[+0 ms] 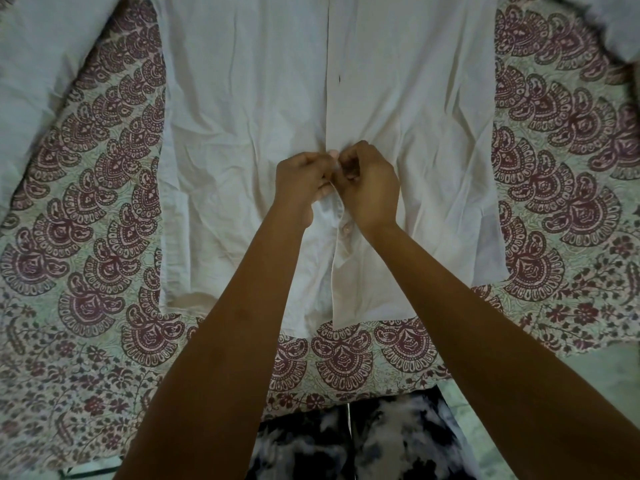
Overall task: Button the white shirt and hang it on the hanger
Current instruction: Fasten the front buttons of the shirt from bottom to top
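Note:
A white shirt [249, 109] lies flat, front up, on a patterned bedspread, its sleeves spread to both sides and its hem toward me. My left hand [303, 176] and my right hand [370, 185] meet at the front placket, low on the shirt, each pinching one edge of the placket fabric between fingers and thumb. Just below my hands a pale button [345, 229] sits on the placket. Higher up, a dark buttonhole [339, 79] shows on the placket strip. No hanger is in view.
The bedspread [100, 216] has maroon paisley motifs on a pale ground and covers the whole surface. Its near edge runs across the bottom, where black-and-white patterned trousers [346, 445] show. A pale green floor [588, 382] lies at the lower right.

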Motion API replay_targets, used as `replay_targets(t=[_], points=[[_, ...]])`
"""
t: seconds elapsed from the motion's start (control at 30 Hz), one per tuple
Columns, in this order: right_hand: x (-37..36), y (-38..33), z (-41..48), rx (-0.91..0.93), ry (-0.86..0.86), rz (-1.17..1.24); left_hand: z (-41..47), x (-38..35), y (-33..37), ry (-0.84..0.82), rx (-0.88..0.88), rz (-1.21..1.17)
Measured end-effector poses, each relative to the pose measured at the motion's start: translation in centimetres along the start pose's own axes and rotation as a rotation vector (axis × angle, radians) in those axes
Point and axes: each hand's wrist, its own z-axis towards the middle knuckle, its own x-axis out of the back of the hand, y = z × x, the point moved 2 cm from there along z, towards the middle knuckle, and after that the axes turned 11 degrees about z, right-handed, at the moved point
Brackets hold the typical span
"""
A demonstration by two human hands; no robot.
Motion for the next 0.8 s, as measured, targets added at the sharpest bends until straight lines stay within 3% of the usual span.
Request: replay_targets(t=[0.2,0.5,0.7,0.8], points=[[0.5,0.8,0.1,-0.035,-0.067,0.109,0.8,-0.3,-0.3,0.092,-0.040,0.071],[0.6,0.4,1.1,-0.174,-0.015,0.187,1.3,-0.8,-1.3,0.213,-0.063,0.092],[0.7,0.4,2.1,-0.550,-0.035,0.438,1.0,-0.9,-1.5,0.211,-0.069,0.080],[1.6,-0.3,2.6,-0.694,-0.119,0.554,0.9,-0.5,-1.5,0.198,-0.183,0.148]])
